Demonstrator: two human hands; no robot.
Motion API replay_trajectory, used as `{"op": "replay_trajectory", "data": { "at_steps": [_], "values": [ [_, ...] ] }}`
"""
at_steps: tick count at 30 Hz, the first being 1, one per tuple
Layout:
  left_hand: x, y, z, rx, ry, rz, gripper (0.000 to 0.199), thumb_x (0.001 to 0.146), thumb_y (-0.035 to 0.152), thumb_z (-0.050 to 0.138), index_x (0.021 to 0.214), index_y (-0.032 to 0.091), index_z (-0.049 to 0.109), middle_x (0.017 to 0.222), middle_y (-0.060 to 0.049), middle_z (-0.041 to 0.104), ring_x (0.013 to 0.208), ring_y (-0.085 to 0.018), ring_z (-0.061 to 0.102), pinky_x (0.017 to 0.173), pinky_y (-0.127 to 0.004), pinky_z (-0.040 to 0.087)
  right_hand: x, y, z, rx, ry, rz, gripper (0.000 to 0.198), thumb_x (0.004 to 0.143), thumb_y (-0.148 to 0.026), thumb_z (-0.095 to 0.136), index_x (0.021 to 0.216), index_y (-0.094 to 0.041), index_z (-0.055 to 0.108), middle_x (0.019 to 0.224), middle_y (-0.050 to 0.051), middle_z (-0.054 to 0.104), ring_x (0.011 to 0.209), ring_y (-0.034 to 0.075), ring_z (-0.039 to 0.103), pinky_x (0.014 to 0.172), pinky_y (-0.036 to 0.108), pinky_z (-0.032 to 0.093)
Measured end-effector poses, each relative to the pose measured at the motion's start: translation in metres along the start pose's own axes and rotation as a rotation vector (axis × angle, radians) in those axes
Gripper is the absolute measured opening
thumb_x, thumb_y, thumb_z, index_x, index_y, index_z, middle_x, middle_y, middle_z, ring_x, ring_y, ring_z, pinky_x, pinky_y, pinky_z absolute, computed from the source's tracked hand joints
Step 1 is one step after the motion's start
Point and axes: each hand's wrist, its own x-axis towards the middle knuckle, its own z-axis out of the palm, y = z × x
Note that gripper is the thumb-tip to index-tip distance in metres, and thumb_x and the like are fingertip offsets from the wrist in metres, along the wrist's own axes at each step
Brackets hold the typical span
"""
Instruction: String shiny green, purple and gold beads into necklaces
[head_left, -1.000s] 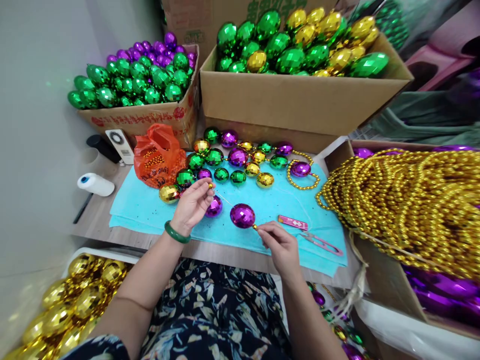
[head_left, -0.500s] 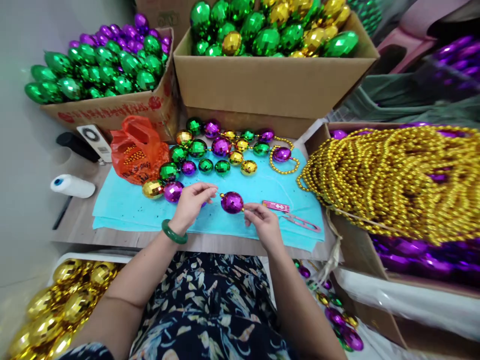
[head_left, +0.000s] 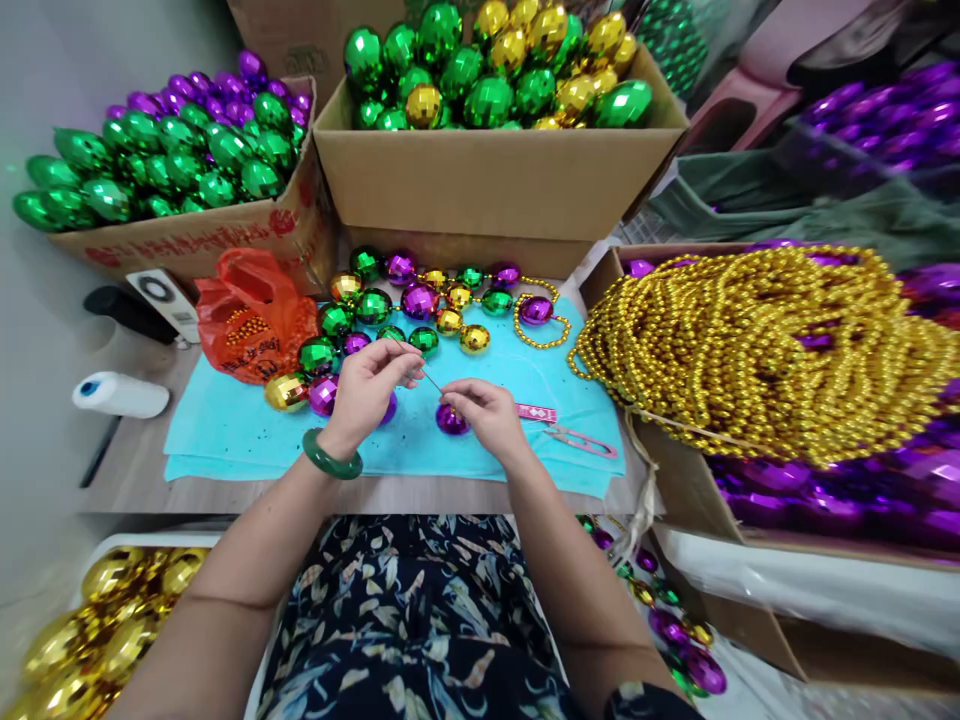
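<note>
My left hand (head_left: 375, 388), with a green bangle (head_left: 332, 455) at its wrist, is closed in a pinch on one end of a thin needle (head_left: 431, 380). My right hand (head_left: 486, 418) pinches at the needle's other end, thumb and forefinger together. Just under the right fingers is a shiny purple faceted bead (head_left: 451, 420), partly covered by that hand; whether it touches the hand I cannot tell. Behind the hands, a string of green, purple and gold beads (head_left: 418, 301) lies in rows on the blue cloth (head_left: 397, 458). Any thread is too fine to make out.
Boxes of green and purple beads (head_left: 180, 150) and green and gold beads (head_left: 495, 185) stand behind. Gold bead chains (head_left: 757, 350) heap over a box at right. An orange bag (head_left: 255, 320), a thread spool (head_left: 121, 394) and pink thread snips (head_left: 581, 441) lie around.
My right hand has left the side of the purple bead and come up to the needle by the left fingers. The bead now sits lower, beneath the right hand. The view has shifted slightly.
</note>
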Motion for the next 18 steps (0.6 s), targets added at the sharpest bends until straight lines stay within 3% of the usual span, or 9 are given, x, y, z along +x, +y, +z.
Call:
{"op": "replay_trajectory", "data": {
  "at_steps": [4, 7, 9, 11, 14, 18],
  "values": [
    [0.011, 0.011, 0.001, 0.0, -0.041, 0.048, 0.014, 0.073, 0.028, 0.072, 0.074, 0.015, 0.066, 0.071, -0.002, 0.066, 0.062, -0.012, 0.063, 0.058, -0.023, 0.05, 0.006, -0.002, -0.011, 0.031, -0.082, 0.072, 0.022, 0.067, -0.037, 0.071, 0.076, -0.017, 0.068, 0.065, 0.001, 0.066, 0.054, 0.011, 0.054, 0.052, 0.025, 0.044],
    [0.037, 0.011, 0.001, 0.044, -0.113, 0.043, 0.019, 0.08, 0.033, 0.065, 0.085, 0.015, 0.069, 0.076, -0.006, 0.068, 0.066, -0.015, 0.064, 0.063, -0.027, 0.051, 0.006, -0.007, -0.02, 0.076, 0.018, 0.07, 0.025, 0.067, -0.04, 0.071, 0.076, -0.017, 0.067, 0.059, 0.0, 0.062, 0.049, 0.01, 0.05, 0.044, 0.022, 0.038],
    [0.06, 0.002, 0.001, 0.233, -0.129, 0.089, 0.02, 0.083, 0.03, 0.062, 0.096, 0.016, 0.069, 0.085, -0.008, 0.069, 0.078, -0.019, 0.066, 0.074, -0.03, 0.052, 0.004, -0.009, -0.024, 0.111, 0.115, 0.055, 0.025, 0.068, -0.039, 0.07, 0.078, -0.016, 0.067, 0.056, -0.001, 0.058, 0.047, 0.01, 0.048, 0.04, 0.021, 0.034],
    [0.082, -0.013, 0.004, 0.594, -0.136, 0.15, 0.021, 0.079, 0.024, 0.067, 0.098, 0.016, 0.068, 0.096, -0.011, 0.069, 0.097, -0.024, 0.064, 0.089, -0.034, 0.047, -0.001, -0.009, -0.023, 0.143, 0.178, 0.042, 0.025, 0.068, -0.038, 0.07, 0.081, -0.016, 0.069, 0.052, -0.002, 0.056, 0.045, 0.009, 0.046, 0.039, 0.021, 0.031],
    [0.102, -0.037, 0.015, 1.081, -0.173, 0.071, 0.03, 0.071, 0.023, 0.074, 0.098, 0.011, 0.067, 0.108, -0.019, 0.066, 0.112, -0.034, 0.057, 0.099, -0.044, 0.04, -0.01, -0.003, -0.017, 0.186, 0.252, 0.051, 0.025, 0.07, -0.037, 0.068, 0.082, -0.015, 0.07, 0.049, -0.003, 0.051, 0.043, 0.008, 0.041, 0.038, 0.021, 0.029],
    [0.104, -0.056, 0.033, 1.201, -0.2, -0.047, 0.032, 0.066, 0.023, 0.077, 0.091, 0.005, 0.066, 0.103, -0.025, 0.065, 0.106, -0.041, 0.059, 0.094, -0.05, 0.043, -0.022, 0.007, -0.009, 0.232, 0.321, 0.078, 0.025, 0.069, -0.037, 0.068, 0.08, -0.015, 0.07, 0.049, -0.004, 0.05, 0.042, 0.007, 0.039, 0.038, 0.02, 0.028]
  ]
}}
